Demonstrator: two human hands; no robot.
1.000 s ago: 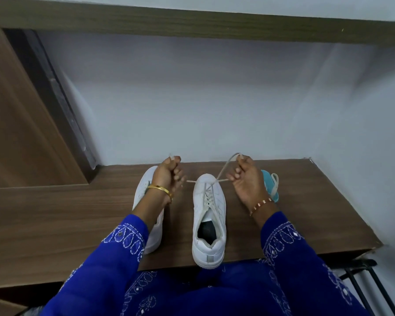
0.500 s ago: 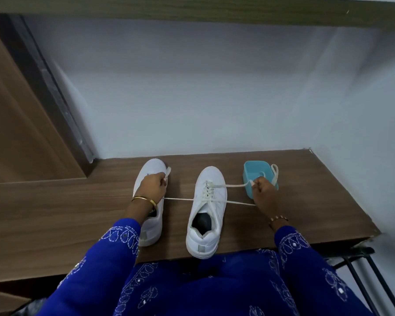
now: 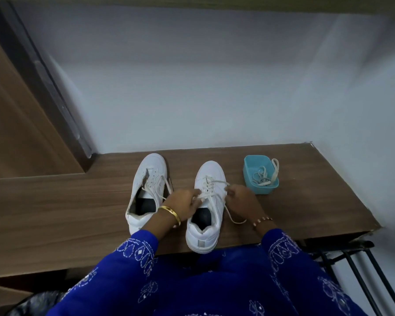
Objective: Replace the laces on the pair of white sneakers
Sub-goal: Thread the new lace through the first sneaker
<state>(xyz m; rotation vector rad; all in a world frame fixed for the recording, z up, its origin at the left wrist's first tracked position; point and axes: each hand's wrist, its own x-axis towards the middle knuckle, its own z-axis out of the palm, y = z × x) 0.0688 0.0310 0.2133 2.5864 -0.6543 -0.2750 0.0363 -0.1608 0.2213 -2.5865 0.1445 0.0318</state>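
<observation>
Head view: left hand (image 3: 184, 203) and right hand (image 3: 242, 199) fingers each pinch lace (image 3: 211, 194) of right sneaker (image 3: 206, 205) on tabletop (image 3: 55, 213); no readable branding.

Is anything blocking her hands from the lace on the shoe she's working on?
Nothing visible does. The left hand and right hand are already on the lace over the right sneaker. The left sneaker and blue tub sit off to either side.
</observation>
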